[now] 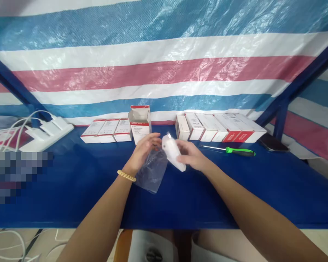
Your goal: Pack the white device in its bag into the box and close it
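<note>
1. Head view: the left hand (143, 151) pinches the mouth of a clear, crinkled plastic bag (152, 171), which hangs down to the blue table top (71, 189) at near centre.
2. The right hand (190, 155) is closed around a small white plastic device (173, 153), held at the bag's opening, its upper end tilted toward the left hand.
3. To do this well, I judge the left fingers should keep the bag's mouth wide while the device stays in line with it.
4. Just behind the hands stands an open white-and-red carton (140, 123).
5. 3 flat boxes (106, 130) lie at far left and a row of boxes (218, 127) at far right.
6. A green-handled screwdriver (229, 149) lies right of the hands, clear of them; a white power strip (47, 133) sits far left.
</note>
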`<state>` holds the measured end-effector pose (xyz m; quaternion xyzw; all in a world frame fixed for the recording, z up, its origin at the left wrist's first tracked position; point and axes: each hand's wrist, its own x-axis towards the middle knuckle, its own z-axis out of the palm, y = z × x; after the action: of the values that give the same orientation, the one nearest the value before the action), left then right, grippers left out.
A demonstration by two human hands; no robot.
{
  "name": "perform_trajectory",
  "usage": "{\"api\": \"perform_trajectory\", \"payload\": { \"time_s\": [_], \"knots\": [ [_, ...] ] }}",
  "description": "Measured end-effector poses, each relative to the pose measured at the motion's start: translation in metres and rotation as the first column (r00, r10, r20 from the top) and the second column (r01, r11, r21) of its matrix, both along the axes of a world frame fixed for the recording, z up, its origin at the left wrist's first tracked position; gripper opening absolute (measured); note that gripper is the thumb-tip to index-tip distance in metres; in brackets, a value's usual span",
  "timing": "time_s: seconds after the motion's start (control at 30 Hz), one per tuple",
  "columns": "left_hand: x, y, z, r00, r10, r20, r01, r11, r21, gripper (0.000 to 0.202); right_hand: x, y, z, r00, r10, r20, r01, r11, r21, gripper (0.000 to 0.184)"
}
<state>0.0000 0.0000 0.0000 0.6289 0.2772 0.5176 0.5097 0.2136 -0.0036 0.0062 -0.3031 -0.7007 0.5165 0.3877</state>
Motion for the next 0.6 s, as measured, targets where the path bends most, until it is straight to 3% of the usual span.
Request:
{"api": "perform_trajectory", "payload": {
  "time_s": [0.1, 0.2, 0.33, 0.43, 0.6],
  "knots": [
    [0.012, -0.006, 0.002, 0.974, -0.074, -0.214, 0.085, 0.995, 0.046, 0.075, -0.004, 0.001, -0.008, 0.947, -0.025, -0.32, -0.033, 0.984, -0.176, 0.051],
    [0.023, -0.012, 0.006, 0.959, 0.015, -0.283, 0.0, 0.999, 0.052, 0.081, -0.009, -0.002, -0.009, 0.927, -0.041, -0.373, -0.044, 0.975, -0.217, 0.047],
    [0.026, -0.016, 0.009, 0.928, 0.03, -0.37, 0.017, 0.992, 0.123, 0.087, -0.012, -0.005, -0.007, 0.932, -0.051, -0.359, -0.034, 0.973, -0.228, 0.044],
    [0.021, -0.015, 0.007, 0.842, 0.238, -0.484, -0.094, 0.948, 0.304, 0.079, -0.014, -0.005, -0.006, 0.964, -0.069, -0.257, 0.034, 0.99, -0.139, 0.048],
    [0.013, -0.01, 0.004, 0.573, 0.627, -0.528, -0.223, 0.739, 0.636, 0.054, -0.014, -0.006, -0.007, 0.96, -0.189, -0.204, 0.193, 0.981, -0.003, 0.053]
  ]
}}
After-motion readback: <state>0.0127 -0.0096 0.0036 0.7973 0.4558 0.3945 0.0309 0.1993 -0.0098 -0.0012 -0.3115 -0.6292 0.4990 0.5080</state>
